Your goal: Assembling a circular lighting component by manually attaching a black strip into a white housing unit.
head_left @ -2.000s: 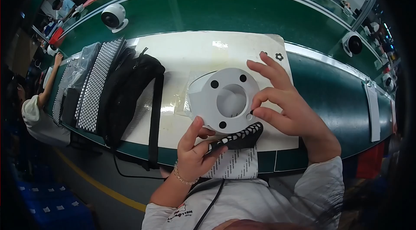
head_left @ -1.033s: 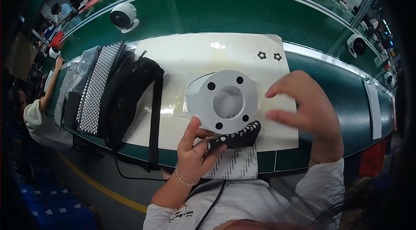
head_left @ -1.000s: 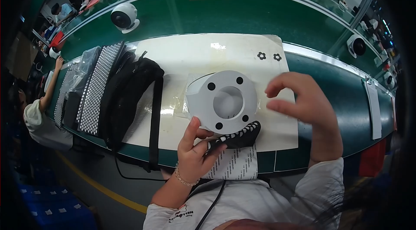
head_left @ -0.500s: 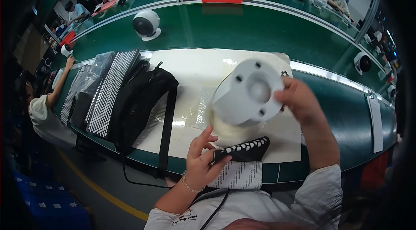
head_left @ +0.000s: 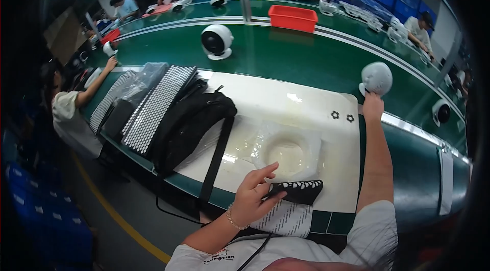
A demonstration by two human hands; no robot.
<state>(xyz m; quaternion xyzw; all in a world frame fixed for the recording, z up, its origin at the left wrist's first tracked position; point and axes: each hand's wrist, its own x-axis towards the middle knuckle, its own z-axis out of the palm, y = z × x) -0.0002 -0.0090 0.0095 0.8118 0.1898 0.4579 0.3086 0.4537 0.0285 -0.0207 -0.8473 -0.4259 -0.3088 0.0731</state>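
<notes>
Your hands work well apart. Your right hand (head_left: 374, 105) is out at far reach, closed at the foot of the white rounded device (head_left: 377, 78); the grip underneath is mostly hidden. Device sits over the near side of the green lane (head_left: 296, 56), just past the metal rail (head_left: 286, 83); cannot tell whether its base touches down. Your left hand (head_left: 255, 200) is near your body, thumb and fingers pinching one end of the black strip (head_left: 301, 192) with its row of white-edged cutouts. White printed sheet (head_left: 288, 217) below it at the bench edge.

Handling, device: looks like a smooth, hard plastic shell, probably of moderate weight and top-heavy, liable to slip or scuff. Best hold is low, round the neck or base; a fingertip grip on the rounded head would likely slide.

Handling, strip: thin, light, seems bendy and perhaps tacky. Take it by a plain end, clear of the cutouts, and avoid creasing.

On the white board (head_left: 265, 87): a pale ring-shaped rest (head_left: 312, 143), two black flower-shaped pieces (head_left: 335, 115) toward the right, and a black bag (head_left: 191, 123) overlapping the left side.
</notes>
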